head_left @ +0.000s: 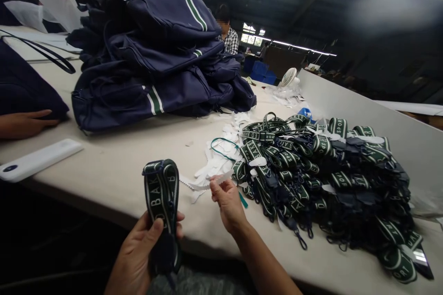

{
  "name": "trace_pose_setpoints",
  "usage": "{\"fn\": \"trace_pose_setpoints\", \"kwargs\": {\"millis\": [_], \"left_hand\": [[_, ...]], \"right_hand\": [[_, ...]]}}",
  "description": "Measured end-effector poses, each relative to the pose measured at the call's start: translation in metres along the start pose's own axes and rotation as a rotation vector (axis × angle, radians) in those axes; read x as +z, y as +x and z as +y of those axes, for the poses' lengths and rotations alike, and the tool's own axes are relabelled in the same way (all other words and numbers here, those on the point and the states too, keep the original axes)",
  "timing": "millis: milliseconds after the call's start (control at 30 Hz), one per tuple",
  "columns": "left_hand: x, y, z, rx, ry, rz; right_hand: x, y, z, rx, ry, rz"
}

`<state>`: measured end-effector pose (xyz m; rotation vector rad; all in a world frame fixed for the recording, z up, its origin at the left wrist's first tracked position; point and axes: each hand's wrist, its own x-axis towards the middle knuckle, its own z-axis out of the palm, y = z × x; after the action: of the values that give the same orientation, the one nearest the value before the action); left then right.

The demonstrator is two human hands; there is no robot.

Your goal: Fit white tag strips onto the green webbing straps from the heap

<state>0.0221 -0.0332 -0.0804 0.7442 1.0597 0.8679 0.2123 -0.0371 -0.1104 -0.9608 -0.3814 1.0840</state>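
My left hand (pixel 141 249) is wrapped round a folded green and navy strap (pixel 161 193) with white lettering, held upright at the table's front edge. My right hand (pixel 226 200) pinches a thin white paper strip (pixel 223 177) between thumb and fingers, just above the table. Beyond it lies a loose heap of white strips (pixel 216 161), with a thin green cord loop (pixel 221 147) on top. To the right of my right hand is a big pile of similar folded straps (pixel 287 161), some with white strips around them.
Navy bags (pixel 166 69) are stacked at the back left. A white oblong device (pixel 41 159) lies at the left, near another person's hand (pixel 26 124). A grey partition (pixel 363 120) runs along the right. A small fan (pixel 289 77) and clear plastic stand behind.
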Motion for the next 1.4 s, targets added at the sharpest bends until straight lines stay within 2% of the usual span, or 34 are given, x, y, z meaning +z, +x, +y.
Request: {"fn": "trace_pose_setpoints", "kwargs": {"millis": [100, 267, 433, 600, 667, 733, 833, 933, 1067, 1167, 1267, 1333, 1367, 1400], "left_hand": [[0.001, -0.001, -0.004, -0.007, 0.015, -0.052], [0.012, 0.0, -0.011, -0.052, 0.074, -0.236], [0.017, 0.003, -0.012, -0.11, 0.022, -0.239], [0.01, 0.003, -0.013, -0.142, -0.048, -0.259], [0.006, 0.005, -0.015, -0.133, -0.035, -0.226], [0.003, 0.008, -0.017, -0.1, 0.035, -0.158], [-0.004, 0.014, -0.022, -0.007, 0.263, -0.048], [-0.009, 0.017, -0.026, 0.146, 0.513, 0.008], [-0.017, 0.019, -0.026, 0.236, 0.732, -0.042], [-0.027, 0.022, -0.023, 0.26, 0.889, -0.078], [-0.037, 0.025, -0.022, 0.222, 0.908, -0.109], [-0.042, 0.027, -0.022, 0.225, 0.864, -0.124], [-0.043, 0.027, -0.022, 0.236, 0.85, -0.144], [-0.044, 0.027, -0.021, 0.247, 0.845, -0.171]], "right_hand": [[0.006, -0.004, 0.007, -0.043, -0.029, -0.006], [0.021, -0.024, 0.01, 0.153, 0.092, -0.104], [0.02, -0.037, 0.02, 0.289, 0.207, -0.044], [0.016, -0.04, 0.031, 0.397, 0.227, -0.106], [0.015, -0.041, 0.032, 0.344, 0.163, -0.103], [0.013, -0.042, 0.033, 0.225, 0.001, -0.078], [0.009, -0.045, 0.037, 0.05, -0.294, -0.063], [0.008, -0.048, 0.04, -0.04, -0.449, -0.102], [0.01, -0.047, 0.042, -0.122, -0.622, -0.221], [0.006, -0.045, 0.049, 0.012, -0.539, -0.354], [-0.002, -0.045, 0.064, 0.128, -0.408, -0.491], [-0.01, -0.042, 0.075, 0.089, -0.451, -0.524], [-0.014, -0.04, 0.08, 0.035, -0.517, -0.529], [-0.017, -0.037, 0.084, -0.085, -0.605, -0.529]]}}
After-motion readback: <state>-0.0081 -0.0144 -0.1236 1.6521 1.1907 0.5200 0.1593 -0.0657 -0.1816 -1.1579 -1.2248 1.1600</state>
